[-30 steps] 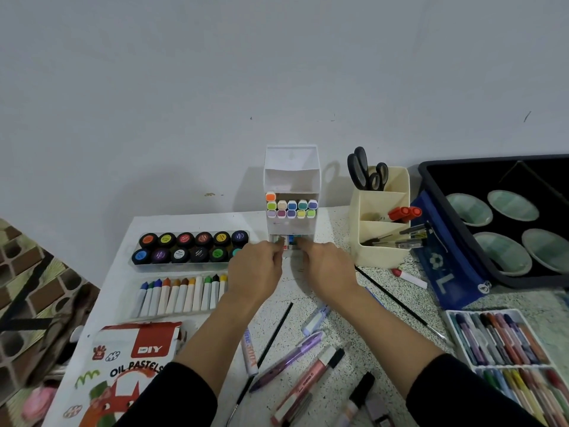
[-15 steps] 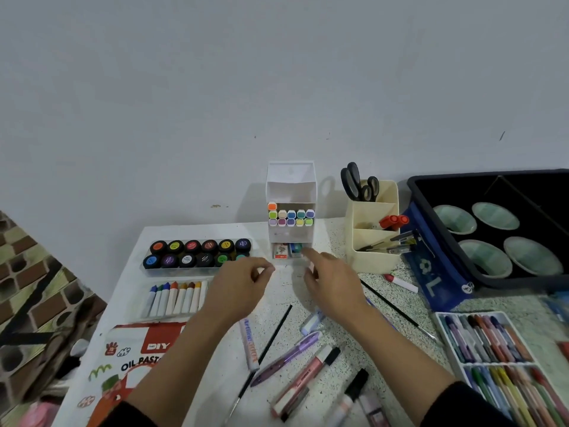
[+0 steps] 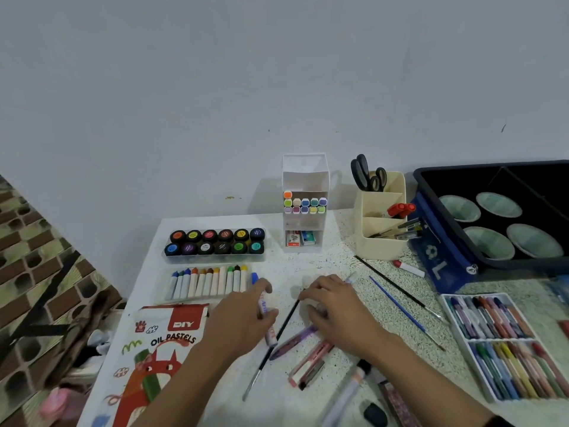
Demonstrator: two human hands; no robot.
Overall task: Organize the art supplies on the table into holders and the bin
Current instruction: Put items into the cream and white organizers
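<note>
My left hand rests low on the table with its thumb and fingers closed around a white marker with a blue cap, which lies flat. My right hand lies palm down, fingers curled, over a pale clear-capped pen of which only the tip shows. Between the hands a black brush lies slanted. A purple pen and a pink pen lie just below. The white tiered holder stands at the back, the cream holder to its right, the black bin far right.
A paint pot tray, oil pastel sticks and the pastel box fill the left. A blue brush, a thin black brush, a crayon tray and a blue pouch lie right. More markers sit near the front edge.
Both hands have drawn back from the white holder's bottom drawer toward me and dropped onto the loose pens. The left hand now closes on the white marker.
</note>
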